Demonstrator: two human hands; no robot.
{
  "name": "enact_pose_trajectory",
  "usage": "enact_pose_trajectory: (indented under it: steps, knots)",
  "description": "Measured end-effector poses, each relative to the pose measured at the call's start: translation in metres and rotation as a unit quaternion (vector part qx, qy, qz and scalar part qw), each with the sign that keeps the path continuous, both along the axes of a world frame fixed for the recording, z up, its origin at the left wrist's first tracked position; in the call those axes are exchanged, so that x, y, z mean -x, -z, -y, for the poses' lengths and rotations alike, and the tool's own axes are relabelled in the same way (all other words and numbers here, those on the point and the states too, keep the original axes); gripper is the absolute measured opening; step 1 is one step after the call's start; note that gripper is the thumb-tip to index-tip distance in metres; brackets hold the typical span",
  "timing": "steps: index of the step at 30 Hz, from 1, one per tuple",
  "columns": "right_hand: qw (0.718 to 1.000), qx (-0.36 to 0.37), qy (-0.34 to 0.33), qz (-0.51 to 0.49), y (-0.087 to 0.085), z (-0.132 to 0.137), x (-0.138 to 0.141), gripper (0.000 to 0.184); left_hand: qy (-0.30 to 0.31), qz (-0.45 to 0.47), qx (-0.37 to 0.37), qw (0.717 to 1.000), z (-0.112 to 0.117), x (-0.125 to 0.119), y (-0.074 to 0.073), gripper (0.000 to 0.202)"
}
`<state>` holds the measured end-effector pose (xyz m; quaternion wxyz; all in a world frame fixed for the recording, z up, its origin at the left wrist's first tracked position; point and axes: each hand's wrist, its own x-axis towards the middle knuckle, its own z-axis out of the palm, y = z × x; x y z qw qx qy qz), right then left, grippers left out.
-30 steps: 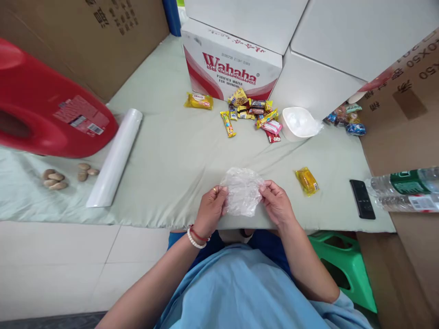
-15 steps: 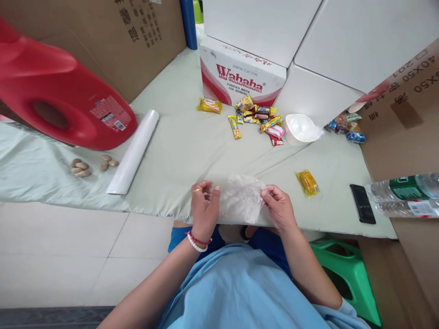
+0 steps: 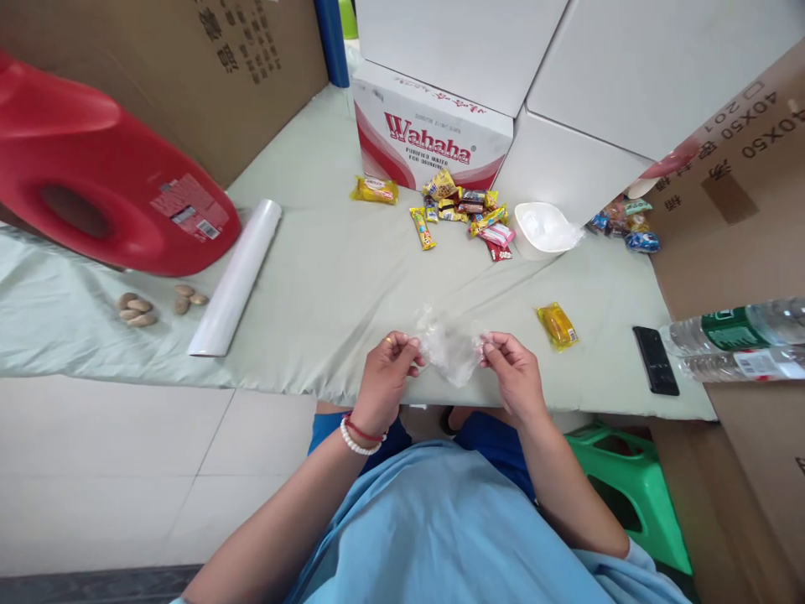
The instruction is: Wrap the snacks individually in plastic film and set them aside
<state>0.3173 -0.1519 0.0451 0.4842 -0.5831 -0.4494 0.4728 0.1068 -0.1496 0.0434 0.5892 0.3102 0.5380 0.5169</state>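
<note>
By the table edge (image 3: 251, 376), clear plastic (image 3: 454, 359) in the pinch of right hand (image 3: 514, 377) and, once more, left hand (image 3: 385, 376).

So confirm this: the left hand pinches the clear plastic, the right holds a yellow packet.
No: the head view shows the right hand pinching the clear plastic too; the nearest yellow packet lies untouched on the table. The left hand is as stated.

The wrap (image 3: 454, 356) near the front edge of the tablecloth (image 3: 320, 294) looked like thin, crinkled, glossy plastic; the tablecloth, matt, creased fabric; the jug (image 3: 129, 189), smooth plastic.
</note>
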Motion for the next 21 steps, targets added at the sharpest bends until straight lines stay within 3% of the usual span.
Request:
enact_pose_trajectory:
  steps: [5, 9, 12, 15, 17, 19, 21]
  knots:
    - [0.995, 0.036, 0.09, -0.009, 0.022, -0.002, -0.032, 0.032, 0.01, -0.061, 0.041, 0.997, 0.014, 0.031, 0.011, 0.047]
    - [0.989, 0.042, 0.074, 0.118, 0.032, -0.001, -0.057, 0.028, 0.081, -0.131, 0.088, 0.984, 0.034, 0.052, 0.016, 0.052]
    - [0.971, 0.002, 0.092, 0.219, 0.029, -0.008, -0.072, 0.032, 0.098, -0.179, 0.097, 0.974, 0.044, 0.062, 0.015, 0.052]
    - [0.957, -0.03, 0.134, 0.256, 0.022, -0.025, -0.077, 0.034, 0.056, -0.279, 0.049, 0.957, 0.041, 0.066, 0.014, 0.047]
    - [0.948, -0.033, 0.129, 0.29, 0.019, -0.04, -0.074, 0.043, 0.02, -0.365, -0.016, 0.93, 0.03, 0.064, 0.017, 0.042]
    - [0.94, -0.022, 0.085, 0.331, 0.021, -0.054, -0.068, 0.053, 0.014, -0.442, -0.093, 0.892, 0.014, 0.058, 0.024, 0.039]
    - [0.935, -0.004, 0.015, 0.354, 0.025, -0.064, -0.061, 0.052, 0.04, -0.496, -0.159, 0.853, -0.004, 0.048, 0.034, 0.038]
